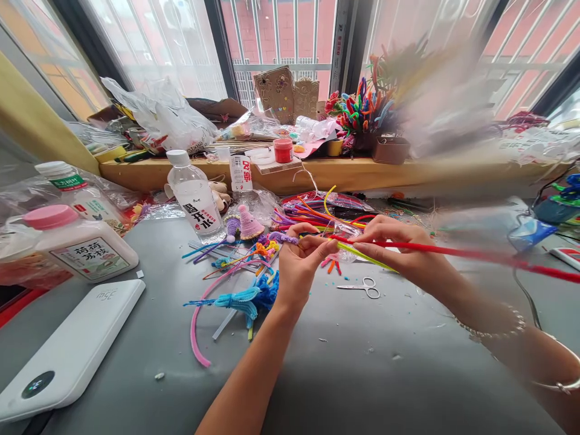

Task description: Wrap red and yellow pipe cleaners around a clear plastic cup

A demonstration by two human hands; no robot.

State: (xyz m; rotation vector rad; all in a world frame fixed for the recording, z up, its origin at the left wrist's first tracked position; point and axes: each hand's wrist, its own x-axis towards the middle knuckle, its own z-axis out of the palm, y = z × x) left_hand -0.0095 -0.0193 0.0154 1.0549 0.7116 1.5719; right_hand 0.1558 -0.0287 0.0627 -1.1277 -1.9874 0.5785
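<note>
- The left hand (299, 261) was raised above the grey table (362, 374), its thumb and fingers pinched shut on the near end of a red pipe cleaner (453, 251).
- The right hand (399, 251) was closed around the same red pipe cleaner just beside the left hand; the stem ran on from it to the right edge of the view, blurred along that stretch.
- A yellow-green pipe cleaner (367, 256) lay slanted under the right hand's fingers; whether those fingers gripped it could not be told.
- Small scissors (362, 287) lay flat on the table below the two hands, touching neither.
- A loose heap of coloured pipe cleaners (312, 211) lay behind the hands, near the wooden sill (362, 172).
- A blue tassel piece (247, 299) and a curved pink pipe cleaner (196, 326) lay left of the left wrist.
- A small pink cone figure (248, 222) stood beside a clear water bottle (196, 196).
- A white power bank (67, 350) lay at the near left corner, with a pink-capped white bottle (77, 241) on its side behind it.
- Beaded bracelets (493, 329) circled the right wrist.
</note>
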